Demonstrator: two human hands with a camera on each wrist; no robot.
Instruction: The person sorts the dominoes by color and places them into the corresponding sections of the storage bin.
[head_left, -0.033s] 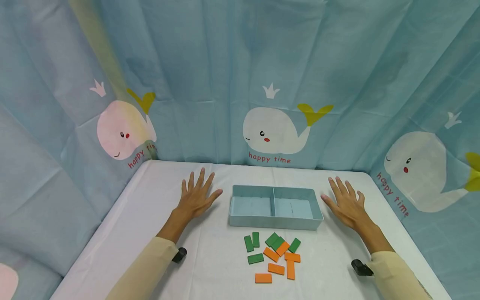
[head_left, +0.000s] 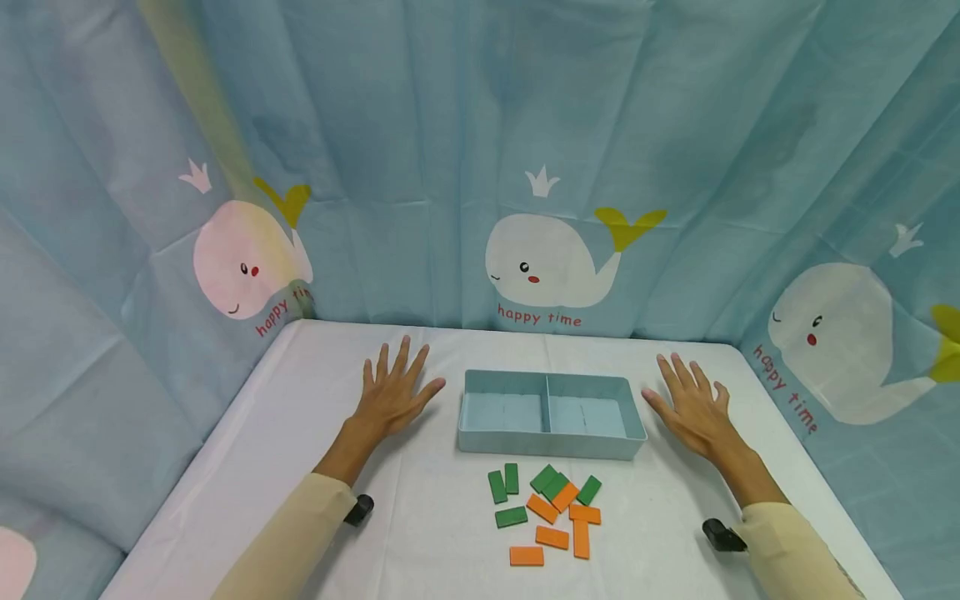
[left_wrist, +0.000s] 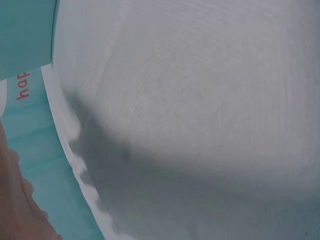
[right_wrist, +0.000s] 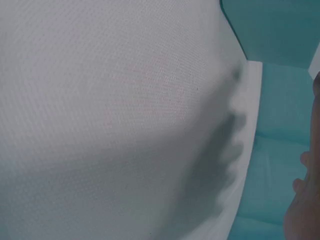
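A pale blue box [head_left: 551,444] with two compartments stands on the table, both compartments bare inside. To its left my left hand [head_left: 390,400] is spread, fingers straight, holding nothing. My right hand [head_left: 696,412] is likewise spread on the box's right side, its thumb near the box's corner. In front of the box lie several green blocks [head_left: 512,517] and several orange blocks [head_left: 527,557], small and flat, some touching or overlapping. Only an edge of the left hand [left_wrist: 20,200] shows in the left wrist view; the right wrist view catches an edge of the right hand [right_wrist: 305,200].
A white cloth covers the table [head_left: 420,533]. Behind and beside it hangs a blue curtain [head_left: 420,167] printed with whales. Small black devices sit under both wrists, one at the left sleeve [head_left: 300,525] and one at the right sleeve [head_left: 787,542]. Hand shadows fall on the cloth.
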